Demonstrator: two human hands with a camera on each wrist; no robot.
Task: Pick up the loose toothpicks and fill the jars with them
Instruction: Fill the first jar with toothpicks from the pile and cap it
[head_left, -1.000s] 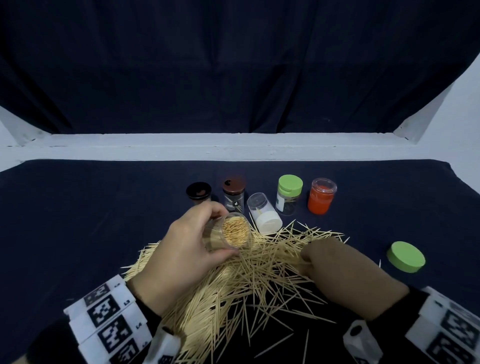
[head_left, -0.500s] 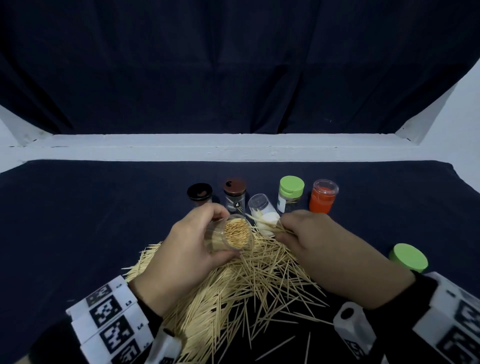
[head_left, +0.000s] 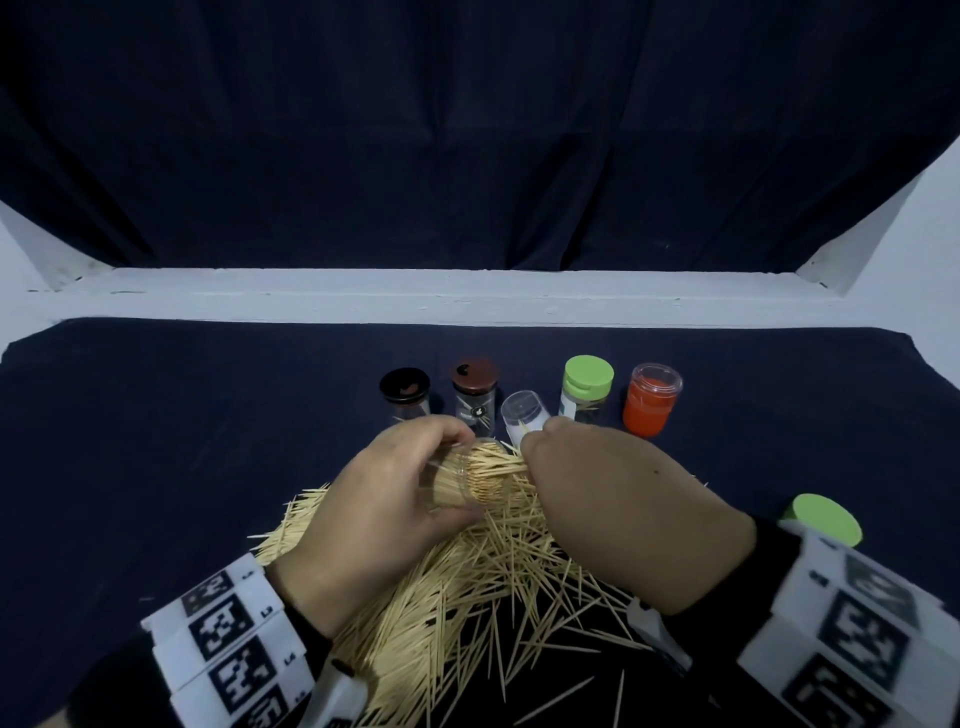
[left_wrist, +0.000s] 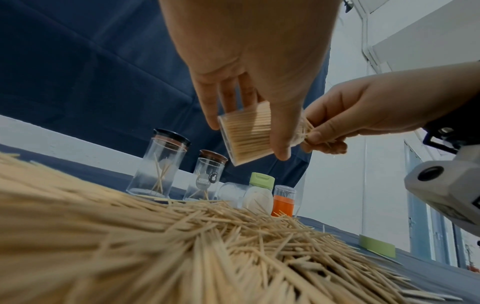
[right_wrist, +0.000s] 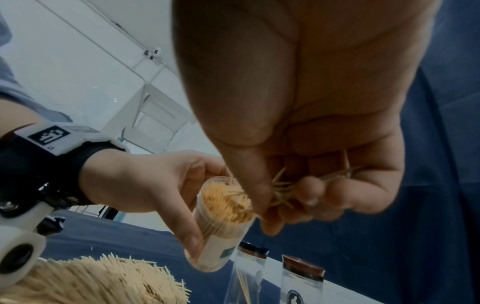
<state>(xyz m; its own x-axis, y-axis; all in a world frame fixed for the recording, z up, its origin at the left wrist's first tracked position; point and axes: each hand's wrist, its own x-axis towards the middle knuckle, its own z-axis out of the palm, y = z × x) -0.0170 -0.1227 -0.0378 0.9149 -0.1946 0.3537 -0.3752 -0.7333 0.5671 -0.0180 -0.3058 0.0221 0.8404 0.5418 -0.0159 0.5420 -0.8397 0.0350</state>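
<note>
My left hand (head_left: 400, 499) grips a clear jar (head_left: 467, 480) packed with toothpicks, tilted with its mouth toward the right. In the left wrist view the jar (left_wrist: 246, 133) hangs above the pile. My right hand (head_left: 597, 499) pinches a small bunch of toothpicks (right_wrist: 288, 191) and holds their tips at the jar's mouth (right_wrist: 228, 201). A big heap of loose toothpicks (head_left: 467, 597) covers the dark cloth under both hands.
Behind the hands stand a black-lidded jar (head_left: 404, 395), a brown-lidded jar (head_left: 474, 397), a clear jar lying on its side (head_left: 524, 415), a green-capped jar (head_left: 587, 387) and an orange jar (head_left: 652, 397). A loose green lid (head_left: 823, 519) lies at the right.
My right hand lifted a bunch of toothpicks off the pile and carried it left to the jar's mouth. The left hand kept the jar nearly still.
</note>
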